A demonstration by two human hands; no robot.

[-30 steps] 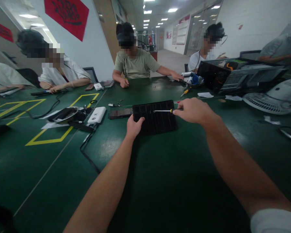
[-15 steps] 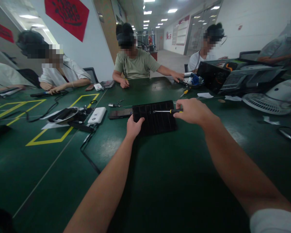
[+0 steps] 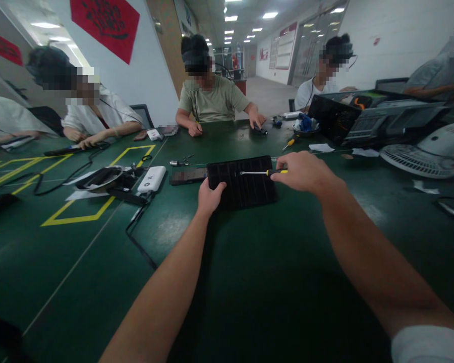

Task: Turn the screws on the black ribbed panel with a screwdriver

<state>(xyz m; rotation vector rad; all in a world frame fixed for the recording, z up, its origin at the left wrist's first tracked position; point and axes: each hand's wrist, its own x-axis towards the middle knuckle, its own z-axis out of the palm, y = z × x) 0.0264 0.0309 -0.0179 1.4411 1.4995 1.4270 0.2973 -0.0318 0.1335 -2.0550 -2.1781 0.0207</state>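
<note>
Our left hand (image 3: 211, 195) has the black panel (image 3: 247, 193) by its left edge: thumb on the face, other fingers out of sight, presumably behind. Grip is narrow, likely so the face stays bare for the tool. Panel sits over the table (image 3: 272, 282), tilted face toward us, roughly mid-view and short of the far edge; we can't tell if its lower edge rests on the tabletop.

Our right hand (image 3: 306, 170) is closed on the screwdriver (image 3: 255, 173), fingers on the yellow-and-black handle just off the panel's right edge. We read the side-on hold as a way to clear our view of the tip. Shaft lies almost level across the face, tip left of the panel's middle; contact we can't confirm at this size.

Past the panel's left edge lies a dark flat device (image 3: 189, 175), small metal parts (image 3: 186, 160) just beyond it toward the far edge. Probably parked there to be in reach yet clear of both forearms. White box (image 3: 151, 180) is further left, cable running toward us.
</note>
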